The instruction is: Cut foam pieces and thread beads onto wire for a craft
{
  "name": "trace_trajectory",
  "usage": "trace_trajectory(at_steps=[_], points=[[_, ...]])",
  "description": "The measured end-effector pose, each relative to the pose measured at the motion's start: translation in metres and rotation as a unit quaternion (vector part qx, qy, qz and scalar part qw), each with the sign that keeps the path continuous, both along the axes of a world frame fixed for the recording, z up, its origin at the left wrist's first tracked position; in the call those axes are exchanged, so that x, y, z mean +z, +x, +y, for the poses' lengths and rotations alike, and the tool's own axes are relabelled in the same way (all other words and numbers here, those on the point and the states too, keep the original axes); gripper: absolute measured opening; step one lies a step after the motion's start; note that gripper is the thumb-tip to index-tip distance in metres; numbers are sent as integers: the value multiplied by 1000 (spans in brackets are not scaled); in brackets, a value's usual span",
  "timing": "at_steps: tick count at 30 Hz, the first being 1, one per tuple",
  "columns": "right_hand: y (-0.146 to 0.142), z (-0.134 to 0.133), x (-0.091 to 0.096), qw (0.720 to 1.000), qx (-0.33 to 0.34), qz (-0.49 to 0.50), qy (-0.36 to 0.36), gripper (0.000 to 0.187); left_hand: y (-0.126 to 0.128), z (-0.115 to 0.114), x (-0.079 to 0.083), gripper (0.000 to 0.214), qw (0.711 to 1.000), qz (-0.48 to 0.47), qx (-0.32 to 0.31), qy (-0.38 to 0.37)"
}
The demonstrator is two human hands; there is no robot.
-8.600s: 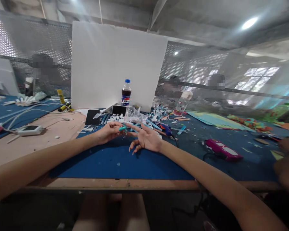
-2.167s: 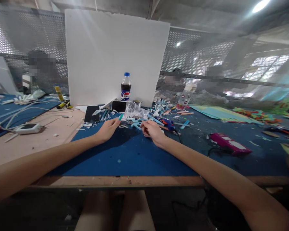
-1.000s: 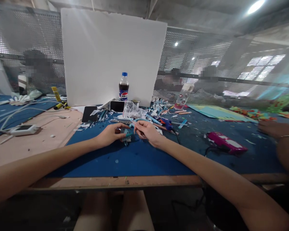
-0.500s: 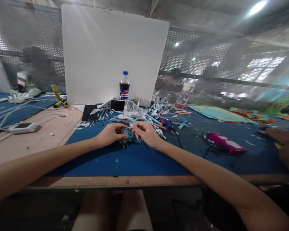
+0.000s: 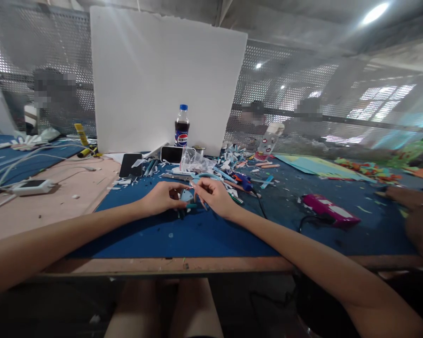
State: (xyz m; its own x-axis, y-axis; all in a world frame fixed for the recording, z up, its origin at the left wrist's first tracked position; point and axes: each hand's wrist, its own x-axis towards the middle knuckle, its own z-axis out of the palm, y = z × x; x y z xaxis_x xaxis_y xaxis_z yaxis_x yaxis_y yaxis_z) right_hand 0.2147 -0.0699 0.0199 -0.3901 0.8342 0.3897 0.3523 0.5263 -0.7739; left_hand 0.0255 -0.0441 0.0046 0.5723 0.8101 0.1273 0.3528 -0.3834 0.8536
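My left hand (image 5: 163, 197) pinches a small pale-blue craft piece (image 5: 186, 195) with green parts below it, just above the blue mat (image 5: 155, 237). Touching or nearly touching its right side, my right hand (image 5: 213, 196) has thumb and fingertips pressed together. What those fingers hold is too small to make out. Right behind the hands lie scissors (image 5: 178, 177) and scattered paper scraps. A blue glue gun (image 5: 244, 181) with a black cord rests to the right of my right hand.
A cola bottle (image 5: 182, 126), two phones (image 5: 131, 165) and a plastic bag (image 5: 195, 162) stand or lie behind the hands. Rightward are a magenta device (image 5: 331, 210), coloured sheets (image 5: 320, 166) and another person's hand (image 5: 403, 197). White cables (image 5: 38, 152) cross the left side.
The pale-blue piece has turned slightly in my left hand, so more of its face shows. Both hands stay almost in the same place.
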Motion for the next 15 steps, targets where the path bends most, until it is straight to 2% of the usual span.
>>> trace_trajectory(at_steps=[7,15], points=[[-1,-4,2,999,-3,-17,31,27,0,-2,2,50,997,-5,15,75],[0,-4,3,998,-15,-34,50,27,-1,-5,4,41,986,41,28,159]])
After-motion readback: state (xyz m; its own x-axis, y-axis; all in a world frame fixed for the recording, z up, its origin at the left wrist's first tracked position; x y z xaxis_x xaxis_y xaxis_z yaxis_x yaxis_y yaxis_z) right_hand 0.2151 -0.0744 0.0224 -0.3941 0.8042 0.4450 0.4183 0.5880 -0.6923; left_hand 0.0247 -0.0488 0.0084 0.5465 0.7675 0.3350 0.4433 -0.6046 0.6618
